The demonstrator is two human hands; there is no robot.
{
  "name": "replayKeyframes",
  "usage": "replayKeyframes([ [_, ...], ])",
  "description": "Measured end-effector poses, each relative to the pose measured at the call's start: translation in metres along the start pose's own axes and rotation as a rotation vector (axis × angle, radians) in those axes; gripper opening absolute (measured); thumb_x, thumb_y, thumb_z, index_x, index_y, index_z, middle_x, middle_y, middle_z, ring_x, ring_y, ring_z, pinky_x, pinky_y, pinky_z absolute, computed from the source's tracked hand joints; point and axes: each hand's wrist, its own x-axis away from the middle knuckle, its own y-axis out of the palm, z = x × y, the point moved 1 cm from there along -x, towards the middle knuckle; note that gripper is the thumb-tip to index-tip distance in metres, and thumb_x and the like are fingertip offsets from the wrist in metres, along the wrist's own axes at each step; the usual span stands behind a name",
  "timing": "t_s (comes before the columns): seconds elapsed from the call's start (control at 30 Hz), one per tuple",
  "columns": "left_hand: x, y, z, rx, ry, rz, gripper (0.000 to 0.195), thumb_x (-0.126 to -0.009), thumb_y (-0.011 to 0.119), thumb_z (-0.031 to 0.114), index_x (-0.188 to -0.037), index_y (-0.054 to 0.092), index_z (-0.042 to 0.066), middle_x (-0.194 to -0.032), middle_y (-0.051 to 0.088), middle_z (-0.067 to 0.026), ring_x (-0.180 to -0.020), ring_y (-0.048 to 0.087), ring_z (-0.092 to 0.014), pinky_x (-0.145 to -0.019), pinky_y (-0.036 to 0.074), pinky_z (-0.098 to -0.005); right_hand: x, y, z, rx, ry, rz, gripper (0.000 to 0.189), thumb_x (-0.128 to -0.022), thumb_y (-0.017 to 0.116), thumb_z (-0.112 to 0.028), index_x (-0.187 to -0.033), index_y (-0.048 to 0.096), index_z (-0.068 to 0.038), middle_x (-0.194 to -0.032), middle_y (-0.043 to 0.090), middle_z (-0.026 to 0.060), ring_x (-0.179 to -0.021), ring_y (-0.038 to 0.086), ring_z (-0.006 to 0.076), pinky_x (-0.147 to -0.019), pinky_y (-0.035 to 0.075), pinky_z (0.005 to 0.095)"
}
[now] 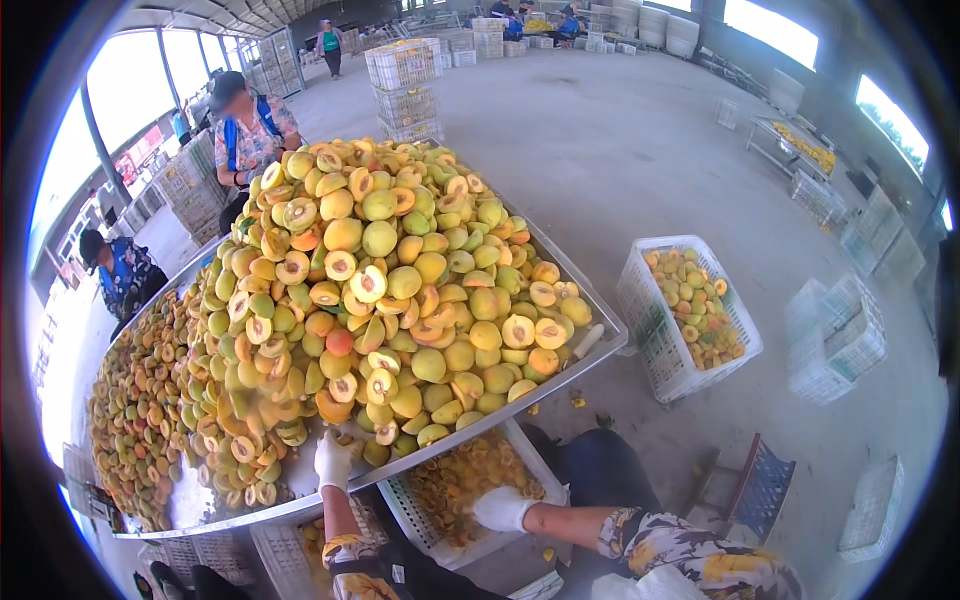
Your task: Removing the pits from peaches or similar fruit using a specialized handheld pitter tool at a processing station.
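A large heap of halved yellow peaches (405,281), many cut faces showing the stone or its hollow, covers a metal-rimmed table (480,426). My left hand (334,459), in a white glove, is at the table's near edge, its fingertips against the foot of the heap; whether they grip a piece is unclear. Below that edge is a white plastic crate (541,466) holding small orange peach pieces (457,480). My right hand (501,510), also white-gloved, is lowered over these pieces inside the crate. Its fingers are partly hidden, and I cannot make out anything in them.
A white object like a handle (589,341) lies at the table's right corner. To the right stand a crate of peaches (694,315), stacked crates (836,337) and a blue-seated stool (761,487). Two people (251,139) work along the far left side. Crate stacks (407,90) stand behind.
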Motion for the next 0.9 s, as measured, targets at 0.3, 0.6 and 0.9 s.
replayKeyframes([
  [0.3, 0.026, -0.048, 0.004, 0.119, 0.188, 0.053, 0.039, -0.071, 0.072, 0.024, -0.097, 0.056, 0.000, -0.081, 0.064, -0.0183, -0.069, 0.065, -0.033, -0.062, 0.052, -0.0376, -0.012, -0.002, -0.012, -0.004, 0.014, 0.041, 0.037, -0.096, 0.039, -0.032, -0.094, 0.066, -0.006, -0.084, 0.068, 0.0186, -0.075, 0.066, 0.0351, -0.065, 0.050, 0.0479],
  [0.6, 0.142, -0.035, 0.060, 1.639, -0.182, -0.410, 0.032, -0.087, 0.052, 0.024, -0.108, 0.055, 0.000, -0.096, 0.066, -0.0172, -0.067, 0.064, -0.026, -0.048, 0.046, -0.0261, -0.002, -0.037, -0.028, -0.245, -0.005, 0.269, 0.034, -0.094, 0.044, -0.030, -0.110, 0.058, -0.004, -0.085, 0.065, 0.0215, -0.077, 0.063, 0.0391, -0.069, 0.048, 0.0489],
  [0.9, 0.171, 0.008, 0.084, 1.900, -0.303, -0.216, 0.049, -0.103, 0.027, 0.038, -0.116, 0.055, -0.001, -0.105, 0.063, -0.0113, -0.099, 0.060, -0.020, -0.093, 0.047, -0.0324, 0.006, -0.046, -0.035, -0.983, -0.030, 0.652, 0.025, -0.098, 0.052, -0.021, -0.110, 0.058, -0.001, -0.065, 0.055, 0.0040, -0.059, 0.053, 0.0095, -0.056, 0.044, 0.0265],
])
